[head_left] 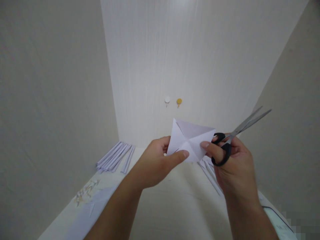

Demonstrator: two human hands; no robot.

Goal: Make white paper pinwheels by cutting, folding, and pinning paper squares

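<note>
Pale walls fill most of the frame, with a light wood-grain panel (200, 50) in the middle at the back. Two small round wall hooks, one white (167, 100) and one gold (179, 101), stick to that panel just above the middle of the frame.

Near the bottom lies a pale cream table (180, 206). At the lower left of the frame, a bunch of thin rolled white paper sticks (115, 159) lies on it. Below them are some tiny paper scraps (86, 191). More white paper sticks (208, 173) peek out under the hands.

In the middle of the frame, a folded white paper square with creases (188, 140) is held up in the air above the table. The left hand (155, 165) pinches its lower left edge, with the thumb on the front. The right hand (231, 165) touches the paper's right side with its thumb tip. That same hand is closed around black-handled metal scissors (235, 136). The silver blades point to the upper right and are a little bit apart.
</note>
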